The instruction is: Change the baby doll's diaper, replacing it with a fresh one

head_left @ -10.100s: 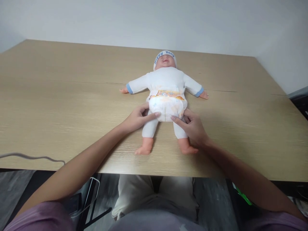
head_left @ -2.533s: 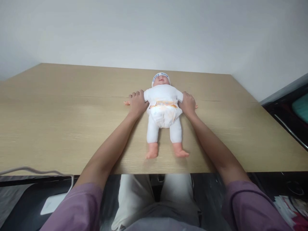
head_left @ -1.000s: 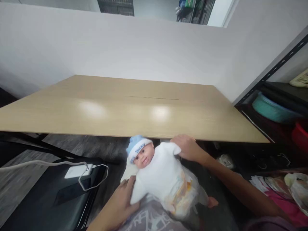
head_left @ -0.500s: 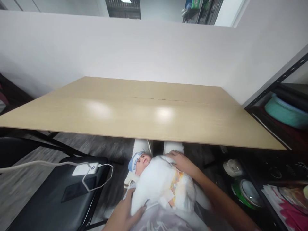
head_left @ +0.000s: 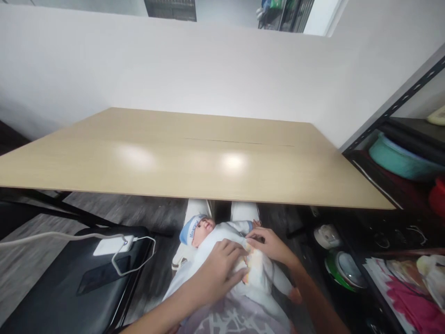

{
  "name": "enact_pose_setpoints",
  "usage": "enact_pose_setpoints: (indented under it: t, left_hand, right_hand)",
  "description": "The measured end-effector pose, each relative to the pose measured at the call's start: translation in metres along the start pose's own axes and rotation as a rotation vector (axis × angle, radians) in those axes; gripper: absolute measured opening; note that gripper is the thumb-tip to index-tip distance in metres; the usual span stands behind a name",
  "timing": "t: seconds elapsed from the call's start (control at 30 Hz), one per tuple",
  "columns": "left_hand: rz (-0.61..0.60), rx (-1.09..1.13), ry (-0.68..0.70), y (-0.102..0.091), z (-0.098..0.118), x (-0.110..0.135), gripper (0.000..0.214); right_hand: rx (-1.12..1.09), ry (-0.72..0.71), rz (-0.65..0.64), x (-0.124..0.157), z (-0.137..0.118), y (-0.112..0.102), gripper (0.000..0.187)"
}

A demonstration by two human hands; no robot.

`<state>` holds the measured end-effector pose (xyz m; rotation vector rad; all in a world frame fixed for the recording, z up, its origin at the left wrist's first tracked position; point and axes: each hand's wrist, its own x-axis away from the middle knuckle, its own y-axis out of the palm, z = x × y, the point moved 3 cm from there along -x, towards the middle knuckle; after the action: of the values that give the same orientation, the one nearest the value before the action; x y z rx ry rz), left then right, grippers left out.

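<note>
A baby doll (head_left: 204,225) in a blue and white cap and white clothing lies on its back across my lap, its head to the left. Around its middle is a white diaper (head_left: 260,263) with an orange printed band. My left hand (head_left: 224,266) reaches over the doll's body, fingers and thumb bent onto the diaper's front at the printed band. At the diaper's upper side, my right hand (head_left: 269,243) has its fingers curled in on the edge. The fingertips partly hide the edge. One doll arm shows beyond my right hand, and a foot pokes out below my wrist.
A wooden table (head_left: 167,167) stands just ahead, its front edge above my knees. To the left, a black chair (head_left: 62,287) carries a white power bank (head_left: 113,245) with cables and a dark phone (head_left: 102,273). A shelf holding a teal basin (head_left: 405,157) is at right.
My left hand has moved from the doll's near side up onto the diaper. My right hand has drawn back from the doll's chest to the diaper edge, uncovering the doll's arm.
</note>
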<state>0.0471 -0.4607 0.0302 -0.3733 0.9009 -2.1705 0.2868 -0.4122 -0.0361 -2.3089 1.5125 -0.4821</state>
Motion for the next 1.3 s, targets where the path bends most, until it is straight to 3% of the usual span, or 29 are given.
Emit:
enact_pose_setpoints:
  t: [0.13,0.37,0.5,0.63,0.73,0.93,1.1,1.3]
  left_hand:
    - [-0.024,-0.026,-0.018,0.004,-0.005,-0.016,0.019]
    - [0.037,0.150,-0.139,0.006,-0.004,-0.010,0.002]
    - [0.025,0.144,-0.135,0.007,-0.002,-0.006,0.005]
    - [-0.001,0.069,-0.102,0.010,-0.003,-0.005,0.009]
    - [-0.025,-0.042,-0.053,0.015,-0.006,-0.005,0.008]
    - [-0.026,-0.213,0.000,0.018,-0.007,-0.001,0.010]
    - [-0.037,-0.021,0.072,-0.002,0.005,0.025,0.017]
    - [-0.311,0.083,0.142,-0.030,0.008,0.064,0.014]
  right_hand:
    - [0.004,-0.014,0.067,-0.006,0.017,0.000,0.031]
    - [-0.033,0.046,0.286,-0.017,0.061,-0.015,0.044]
    - [0.004,-0.036,0.250,-0.015,0.035,-0.008,0.037]
    - [0.053,-0.174,0.009,-0.010,-0.010,0.012,0.023]
    - [0.047,-0.205,-0.079,-0.009,-0.027,0.020,0.024]
    - [0.069,-0.204,-0.077,-0.011,-0.031,0.023,0.024]
    - [0.095,-0.241,-0.020,-0.006,-0.034,0.029,0.022]
    - [0.108,-0.220,0.041,-0.002,-0.036,0.036,0.019]
